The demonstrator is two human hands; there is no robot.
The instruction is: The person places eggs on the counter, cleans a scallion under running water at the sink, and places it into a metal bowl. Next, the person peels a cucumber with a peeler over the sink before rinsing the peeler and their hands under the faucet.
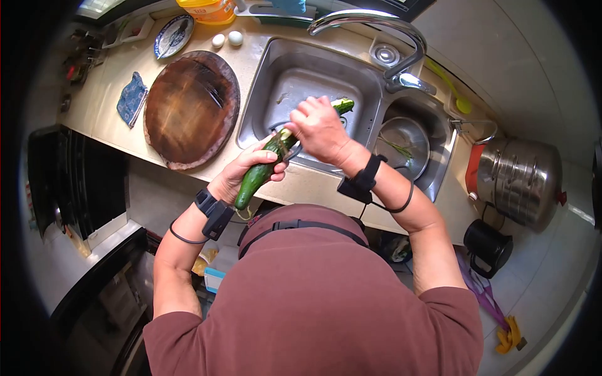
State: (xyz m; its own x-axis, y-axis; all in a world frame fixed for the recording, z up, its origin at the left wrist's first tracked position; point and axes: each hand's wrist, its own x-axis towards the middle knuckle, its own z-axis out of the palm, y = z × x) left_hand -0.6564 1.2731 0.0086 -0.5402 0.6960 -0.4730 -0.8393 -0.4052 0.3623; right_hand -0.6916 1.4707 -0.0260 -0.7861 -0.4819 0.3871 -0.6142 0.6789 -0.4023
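Note:
My left hand (255, 163) is wrapped round a dark green cucumber (252, 183), held at a slant over the sink's front edge. At the cucumber's upper end a pale strip of flesh shows where skin is off. My right hand (318, 127) is closed on a grey peeler (293, 152) whose frame lies across that upper end; its handle is mostly hidden by the fingers. Beyond my right hand, a second green piece, apparently another cucumber (343, 105) with pale patches, lies in the steel sink (266, 75).
A round wooden chopping board (191, 113) stands left of the sink, beside a blue cloth (132, 100), a patterned plate (174, 36) and two eggs (235, 38). The faucet (401, 72) arches over the back. In the smaller right basin sits a metal bowl (417, 135) with green scraps.

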